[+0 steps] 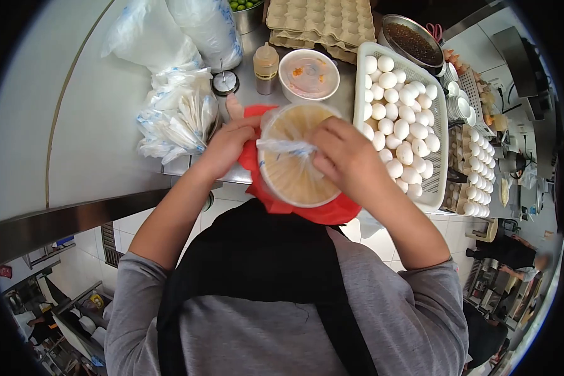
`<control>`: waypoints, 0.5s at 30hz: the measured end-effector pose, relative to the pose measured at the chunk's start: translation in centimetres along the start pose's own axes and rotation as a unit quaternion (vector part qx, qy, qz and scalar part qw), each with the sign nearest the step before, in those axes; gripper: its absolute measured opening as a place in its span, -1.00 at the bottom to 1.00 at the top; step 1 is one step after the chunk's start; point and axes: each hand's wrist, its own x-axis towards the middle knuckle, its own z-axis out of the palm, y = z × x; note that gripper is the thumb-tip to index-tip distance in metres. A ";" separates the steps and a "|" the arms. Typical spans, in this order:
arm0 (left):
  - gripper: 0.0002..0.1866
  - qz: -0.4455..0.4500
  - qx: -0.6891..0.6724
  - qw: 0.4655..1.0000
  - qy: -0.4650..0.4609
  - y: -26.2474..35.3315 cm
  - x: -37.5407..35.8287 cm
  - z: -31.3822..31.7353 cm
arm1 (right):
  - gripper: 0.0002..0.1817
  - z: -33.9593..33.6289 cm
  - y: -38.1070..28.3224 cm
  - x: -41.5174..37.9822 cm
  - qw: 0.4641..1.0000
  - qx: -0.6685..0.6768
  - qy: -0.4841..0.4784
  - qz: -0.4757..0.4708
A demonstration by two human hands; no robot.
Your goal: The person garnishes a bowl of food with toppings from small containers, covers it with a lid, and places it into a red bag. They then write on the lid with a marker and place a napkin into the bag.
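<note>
A round tub with tan contents stands on the counter edge, wrapped in a clear plastic bag whose gathered knot lies over its top. Red plastic spreads around and beneath the tub. My right hand has its fingers closed on the gathered bag at the tub's right side. At the tub's upper left, my left hand touches the red plastic with bent fingers; its fingertips are partly hidden, so its hold is unclear.
Behind the tub are a lidded bowl and a squeeze bottle. White eggs fill a basket at right. Plastic bags lie left, egg trays at the back. Another person is far right.
</note>
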 end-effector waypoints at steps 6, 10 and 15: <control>-0.37 0.114 0.340 0.928 -0.104 6.2 -3.0 5.7 | -0.71 4.6 0.6 -2.7 0.995 0.090 -0.039 0.035; -0.39 0.273 0.276 0.917 -0.091 6.9 -4.9 6.3 | -0.66 5.8 1.7 -3.1 0.990 0.058 -0.075 0.105; -0.38 0.155 -0.108 0.974 0.122 7.5 -6.3 3.1 | -0.66 7.1 3.4 -3.4 0.991 0.071 -0.070 0.090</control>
